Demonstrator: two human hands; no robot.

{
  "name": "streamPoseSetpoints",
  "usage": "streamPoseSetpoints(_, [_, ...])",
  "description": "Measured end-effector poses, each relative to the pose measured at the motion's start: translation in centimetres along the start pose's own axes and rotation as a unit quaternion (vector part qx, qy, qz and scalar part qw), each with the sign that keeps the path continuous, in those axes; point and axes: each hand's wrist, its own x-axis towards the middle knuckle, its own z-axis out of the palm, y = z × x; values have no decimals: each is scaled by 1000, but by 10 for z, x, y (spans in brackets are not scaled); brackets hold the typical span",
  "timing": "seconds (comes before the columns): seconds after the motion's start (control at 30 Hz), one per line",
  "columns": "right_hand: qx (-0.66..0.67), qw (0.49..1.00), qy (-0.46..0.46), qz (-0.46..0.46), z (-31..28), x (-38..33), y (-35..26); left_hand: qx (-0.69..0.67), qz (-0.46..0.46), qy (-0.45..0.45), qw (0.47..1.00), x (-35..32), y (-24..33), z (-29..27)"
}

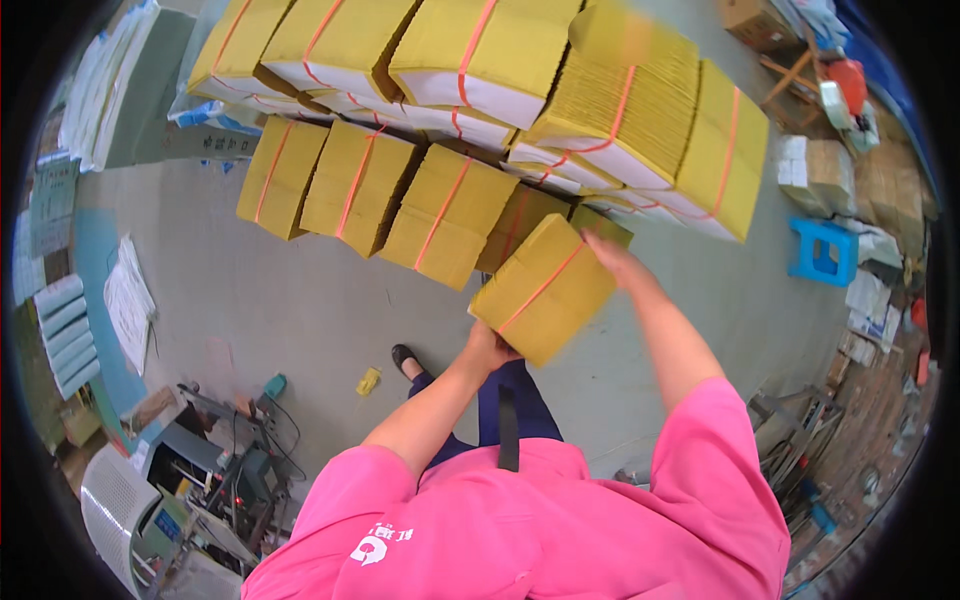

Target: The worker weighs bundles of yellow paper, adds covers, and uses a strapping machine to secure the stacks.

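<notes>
Between my two hands is a thick bundle of yellow paper or envelopes (548,290) tied round with a red band, held tilted in front of my body. My left hand (491,347) grips its lower left edge, the fingers partly hidden under it. At the upper right end my right hand (610,260) presses against the bundle, its fingers partly hidden too. Just beyond stands a row of like bundles (448,215) on the floor. Behind that row, more banded yellow bundles (480,50) are stacked in layers, their white sides showing.
A machine with cables (200,480) stands at the lower left. A blue stool (823,250) and wrapped brown packs (830,175) are on the right. A small yellow item (368,381) lies on the grey floor (300,310) near my foot. White sheets (128,300) lie farther left.
</notes>
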Motion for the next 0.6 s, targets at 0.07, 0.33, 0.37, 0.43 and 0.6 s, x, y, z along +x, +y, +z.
streamPoseSetpoints(0.07, [-22, 1000, -1, -21, -7, 28, -17, -22, -7, 44, 999, 20, 19, 9])
streamPoseSetpoints(0.33, [-149, 971, -15, -188, 13, 58, -92, -122, 61, -7, 991, 41, 36, 16])
streamPoseSetpoints(0.37, [-130, 970, 9, -204, 21, 53, -95, -128, 62, -1, 990, 41, 36, 14])
streamPoseSetpoints(0.43, [-117, 968, 39, -220, 16, 59, -95, -129, 70, 11, 989, 48, 40, 16])
streamPoseSetpoints(0.6, [-5, 973, 22, -230, 30, 53, -98, -128, 126, 60, 982, 48, 47, 15])
